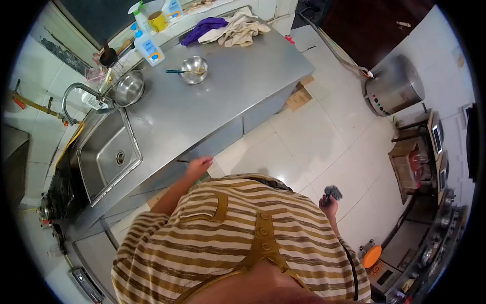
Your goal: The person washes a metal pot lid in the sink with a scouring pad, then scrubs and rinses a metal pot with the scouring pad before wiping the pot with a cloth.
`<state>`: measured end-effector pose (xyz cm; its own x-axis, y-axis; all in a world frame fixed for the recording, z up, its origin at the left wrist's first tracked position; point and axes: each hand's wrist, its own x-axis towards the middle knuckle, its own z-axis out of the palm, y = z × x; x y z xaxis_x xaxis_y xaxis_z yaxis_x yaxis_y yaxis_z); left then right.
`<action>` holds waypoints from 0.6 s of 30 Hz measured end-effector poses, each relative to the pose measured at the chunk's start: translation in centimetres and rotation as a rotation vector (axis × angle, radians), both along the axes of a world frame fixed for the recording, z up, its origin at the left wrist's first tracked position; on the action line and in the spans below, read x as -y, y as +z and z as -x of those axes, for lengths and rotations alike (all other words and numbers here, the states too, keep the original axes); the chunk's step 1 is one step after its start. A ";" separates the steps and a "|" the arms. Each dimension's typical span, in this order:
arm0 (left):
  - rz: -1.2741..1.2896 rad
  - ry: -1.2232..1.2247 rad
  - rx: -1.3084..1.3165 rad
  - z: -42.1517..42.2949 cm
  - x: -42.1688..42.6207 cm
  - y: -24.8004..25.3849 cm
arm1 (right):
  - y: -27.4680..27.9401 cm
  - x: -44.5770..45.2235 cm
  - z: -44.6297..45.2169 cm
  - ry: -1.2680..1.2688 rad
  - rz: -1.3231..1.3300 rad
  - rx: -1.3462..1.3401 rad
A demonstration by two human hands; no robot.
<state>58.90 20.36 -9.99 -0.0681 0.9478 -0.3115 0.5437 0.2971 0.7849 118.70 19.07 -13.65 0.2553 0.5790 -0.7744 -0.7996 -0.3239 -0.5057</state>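
Observation:
My left hand [201, 165] hangs beside the front edge of the steel counter [172, 121], with its fingers loosely apart and nothing visible in them. On the other side of my body, my right hand [329, 206] is closed round the dark handle of a scrubber with a grey, wiry head [333, 192]. The scrubber is held out over the tiled floor [314, 152]. On the counter, a small steel bowl [194, 76] has a green-handled utensil [175, 71] resting in it. A larger steel bowl [129, 89] stands by the tap [76, 87], above the sink [104, 159].
Spray bottles [148, 48] and crumpled cloths [238, 30] lie at the counter's back. To the right stand a large steel pot [397, 86] and a low rack with a cardboard box [405, 169]. An orange round object [372, 256] is low on the right.

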 end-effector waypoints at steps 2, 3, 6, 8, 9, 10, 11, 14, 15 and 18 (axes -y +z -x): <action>-0.028 -0.030 -0.130 -2.1 -4.2 3.4 | -2.0 2.2 -3.2 -0.015 -0.016 -0.007; -0.067 -0.005 -0.036 -2.5 -6.0 3.3 | -3.4 3.3 -4.7 -0.041 -0.002 0.003; -0.155 0.024 -0.026 -3.4 -11.7 4.4 | -4.6 3.8 -6.2 -0.152 0.024 0.023; -0.186 0.004 -0.223 -3.8 -15.5 6.5 | -4.3 3.6 -6.4 -0.238 0.030 0.042; -0.219 -0.007 -0.268 -3.1 -17.9 6.3 | -4.6 3.4 -6.5 -0.236 0.035 0.037; -0.252 -0.017 -0.312 -2.4 -20.2 5.9 | -5.6 3.2 -7.1 -0.229 0.017 0.000; -0.184 0.018 -0.342 -2.6 -22.1 7.6 | -6.3 3.1 -7.8 -0.223 -0.003 -0.034; -0.412 0.028 -0.533 -0.2 -29.8 6.0 | -6.8 2.3 -9.0 -0.198 -0.015 -0.126; -0.390 0.041 -0.551 0.3 -32.5 6.0 | -6.9 1.8 -9.1 -0.200 -0.007 -0.185; -0.254 0.097 -0.425 1.6 -41.0 5.2 | -5.4 1.1 -8.9 -0.289 0.048 -0.113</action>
<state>57.27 61.33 -4.75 -0.2302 0.9731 0.0023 0.8102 0.1903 0.5545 127.60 18.01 -19.04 0.3146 0.4569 -0.8320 -0.9124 -0.0962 -0.3978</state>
